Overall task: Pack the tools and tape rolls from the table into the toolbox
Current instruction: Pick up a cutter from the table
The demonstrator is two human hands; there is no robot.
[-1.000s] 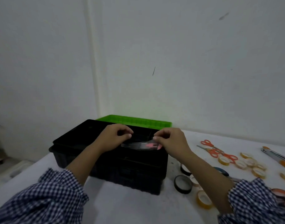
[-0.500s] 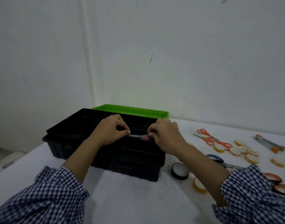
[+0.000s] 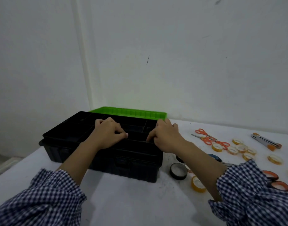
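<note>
Toolbox (image 3: 136, 168): black plastic, open, standing on the white table (image 3: 140, 203) at 11 o'clock from the wearer, close to the wall. Green lid (image 3: 128, 112) lies folded back on the box's 12 o'clock side. Black divided tray (image 3: 66, 128) sits in the top of the box; the contents of its compartments are too dark to tell.

Left hand (image 3: 107, 134): rests on the tray near its middle, knuckles up, fingers curled under. Whether they pinch anything cannot be told.

Right hand (image 3: 167, 137): at the tray's 3 o'clock end, fingers bent down, forefinger touching the near divider. Any grasp beneath is hidden; cannot tell.

Checked sleeves (image 3: 47, 196), blue and white, cover both forearms.

Items on the table, all on the 3 o'clock side of the box:
- Black tape roll (image 3: 178, 171), lying flat just beside the box's near right corner.
- Yellow tape roll (image 3: 198, 184), tilted, at 5 o'clock of the black roll, beside the right forearm.
- Orange-handled scissors (image 3: 210, 139), more than one pair, overlapping.
- Blue-handled scissors (image 3: 215, 158), partly hidden by the right forearm.
- Cluster of yellow tape rolls (image 3: 238, 147), at 3 o'clock of the orange-handled scissors, one touching a handle.
- Grey metal tool (image 3: 265, 141) with an orange tip, at 2 o'clock of the cluster, apart from it.
- Orange-and-black tape rolls (image 3: 270, 175), two, just beside the right sleeve.
</note>
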